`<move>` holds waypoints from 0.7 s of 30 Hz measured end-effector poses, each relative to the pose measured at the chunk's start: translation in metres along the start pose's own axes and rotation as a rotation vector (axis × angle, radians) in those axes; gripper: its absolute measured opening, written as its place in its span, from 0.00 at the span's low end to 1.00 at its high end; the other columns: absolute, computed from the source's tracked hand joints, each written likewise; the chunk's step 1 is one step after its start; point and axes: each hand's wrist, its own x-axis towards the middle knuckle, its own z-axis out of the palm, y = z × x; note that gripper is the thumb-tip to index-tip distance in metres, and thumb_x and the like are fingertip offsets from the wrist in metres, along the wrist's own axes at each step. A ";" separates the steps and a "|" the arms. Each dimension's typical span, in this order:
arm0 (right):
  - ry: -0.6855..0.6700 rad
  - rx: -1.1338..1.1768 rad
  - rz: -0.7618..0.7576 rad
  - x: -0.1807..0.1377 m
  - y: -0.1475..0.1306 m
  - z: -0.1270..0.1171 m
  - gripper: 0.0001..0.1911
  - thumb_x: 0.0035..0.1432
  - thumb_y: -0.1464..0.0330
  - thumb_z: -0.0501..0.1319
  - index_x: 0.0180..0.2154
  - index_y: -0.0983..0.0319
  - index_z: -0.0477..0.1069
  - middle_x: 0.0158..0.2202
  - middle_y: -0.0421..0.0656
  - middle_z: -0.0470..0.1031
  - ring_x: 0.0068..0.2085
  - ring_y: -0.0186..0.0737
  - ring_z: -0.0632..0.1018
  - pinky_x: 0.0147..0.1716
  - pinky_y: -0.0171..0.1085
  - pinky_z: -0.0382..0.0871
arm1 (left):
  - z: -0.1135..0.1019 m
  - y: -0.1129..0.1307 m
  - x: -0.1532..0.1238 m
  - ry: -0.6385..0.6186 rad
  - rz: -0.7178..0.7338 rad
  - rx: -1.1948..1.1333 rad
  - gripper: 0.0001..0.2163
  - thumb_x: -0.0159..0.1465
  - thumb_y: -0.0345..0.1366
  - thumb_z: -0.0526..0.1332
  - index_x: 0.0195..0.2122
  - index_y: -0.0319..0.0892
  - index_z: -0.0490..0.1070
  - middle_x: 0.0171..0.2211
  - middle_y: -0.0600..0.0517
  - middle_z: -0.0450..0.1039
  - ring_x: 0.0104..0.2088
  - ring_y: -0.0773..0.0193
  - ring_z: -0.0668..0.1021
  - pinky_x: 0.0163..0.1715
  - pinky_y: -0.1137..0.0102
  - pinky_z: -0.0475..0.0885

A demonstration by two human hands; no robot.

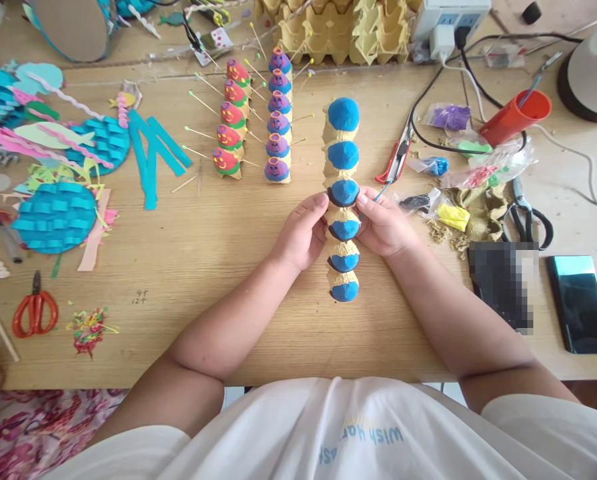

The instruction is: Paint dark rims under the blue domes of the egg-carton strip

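Note:
An egg-carton strip [343,211], its row of several bumps capped in blue clay, runs lengthwise in front of me. Dark clay edges some of the lower caps. My left hand [303,232] pinches the strip's left side near the middle, thumb on top. From the right side my right hand [387,223] grips it at the same height. A thin blue stick [382,192] pokes out by the right thumb; how it is held is hidden. Farther off stand two finished-looking carton caterpillars, one with red and green faces [231,123], one with purple faces [279,123].
At right are a red utility knife [396,157], clay packets [448,119], an orange cup [515,120], black-handled scissors [525,220] and a phone [581,303]. Egg cartons [328,30] lie behind. At left are blue woven paper pieces [55,218] and red-handled scissors [35,310]. Another person's arm shows lower left.

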 end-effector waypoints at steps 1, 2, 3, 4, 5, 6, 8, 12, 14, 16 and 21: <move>0.014 0.004 -0.007 0.000 0.000 0.000 0.23 0.55 0.53 0.81 0.34 0.58 0.72 0.26 0.32 0.69 0.27 0.30 0.71 0.29 0.32 0.72 | 0.000 -0.001 0.000 -0.002 0.023 0.021 0.14 0.68 0.50 0.74 0.45 0.45 0.82 0.40 0.51 0.88 0.42 0.58 0.90 0.35 0.70 0.82; 0.024 0.005 -0.013 0.000 0.000 0.001 0.23 0.55 0.53 0.81 0.34 0.58 0.72 0.27 0.32 0.69 0.27 0.30 0.71 0.28 0.32 0.72 | 0.000 -0.001 0.001 0.003 0.044 0.041 0.13 0.68 0.48 0.75 0.45 0.45 0.82 0.41 0.51 0.88 0.43 0.58 0.89 0.37 0.70 0.82; 0.029 0.004 -0.017 0.000 0.000 0.002 0.23 0.55 0.53 0.82 0.34 0.58 0.72 0.26 0.32 0.70 0.27 0.30 0.71 0.28 0.32 0.72 | 0.001 -0.001 0.001 0.018 0.061 0.057 0.12 0.67 0.46 0.75 0.45 0.45 0.82 0.41 0.51 0.88 0.44 0.59 0.89 0.39 0.70 0.82; 0.029 0.002 -0.021 0.000 0.000 0.002 0.24 0.54 0.53 0.82 0.34 0.58 0.72 0.26 0.32 0.70 0.26 0.29 0.71 0.28 0.31 0.72 | 0.002 -0.001 0.002 0.040 0.070 0.066 0.11 0.67 0.44 0.75 0.44 0.45 0.83 0.41 0.52 0.88 0.45 0.59 0.89 0.41 0.70 0.82; 0.022 -0.002 -0.023 0.000 -0.001 0.003 0.24 0.54 0.53 0.82 0.33 0.59 0.73 0.26 0.32 0.70 0.26 0.29 0.71 0.28 0.31 0.72 | 0.002 -0.001 0.002 0.065 0.074 0.067 0.10 0.67 0.43 0.75 0.43 0.45 0.83 0.40 0.52 0.88 0.45 0.59 0.89 0.43 0.69 0.81; 0.012 -0.006 -0.022 0.000 -0.001 0.004 0.24 0.52 0.53 0.83 0.33 0.59 0.73 0.26 0.32 0.70 0.26 0.29 0.71 0.28 0.31 0.73 | 0.003 -0.001 0.002 0.087 0.076 0.061 0.09 0.67 0.42 0.75 0.42 0.44 0.83 0.39 0.52 0.87 0.45 0.59 0.88 0.44 0.69 0.81; -0.005 -0.015 -0.019 -0.001 -0.003 0.006 0.24 0.49 0.55 0.84 0.34 0.59 0.75 0.27 0.32 0.73 0.27 0.29 0.73 0.30 0.32 0.74 | 0.003 -0.001 0.002 0.119 0.067 0.041 0.07 0.68 0.41 0.75 0.41 0.44 0.83 0.37 0.53 0.86 0.43 0.60 0.88 0.43 0.69 0.80; 0.023 -0.037 -0.023 -0.002 -0.004 0.008 0.24 0.46 0.56 0.86 0.34 0.60 0.77 0.28 0.33 0.77 0.27 0.29 0.75 0.30 0.32 0.75 | 0.004 0.000 0.002 0.124 0.050 0.010 0.08 0.68 0.41 0.75 0.40 0.44 0.82 0.33 0.55 0.84 0.36 0.65 0.87 0.38 0.72 0.79; 0.051 -0.053 -0.032 -0.002 -0.003 0.009 0.24 0.46 0.56 0.85 0.33 0.60 0.76 0.27 0.34 0.77 0.27 0.30 0.74 0.30 0.33 0.75 | 0.005 0.000 0.002 0.124 0.042 -0.012 0.08 0.69 0.42 0.75 0.41 0.44 0.82 0.34 0.55 0.85 0.35 0.65 0.86 0.37 0.72 0.79; 0.068 -0.063 -0.047 -0.002 -0.003 0.010 0.24 0.47 0.55 0.85 0.33 0.59 0.77 0.27 0.34 0.77 0.27 0.30 0.74 0.30 0.34 0.75 | 0.006 0.001 0.001 0.128 0.039 -0.021 0.08 0.69 0.42 0.74 0.41 0.44 0.82 0.34 0.55 0.85 0.35 0.66 0.86 0.37 0.72 0.78; 0.043 -0.053 -0.065 -0.001 -0.003 0.011 0.24 0.45 0.56 0.86 0.32 0.59 0.77 0.26 0.33 0.76 0.26 0.30 0.74 0.31 0.33 0.75 | 0.009 0.003 0.000 0.134 0.081 0.011 0.08 0.70 0.38 0.74 0.35 0.42 0.80 0.31 0.56 0.83 0.29 0.70 0.82 0.33 0.74 0.75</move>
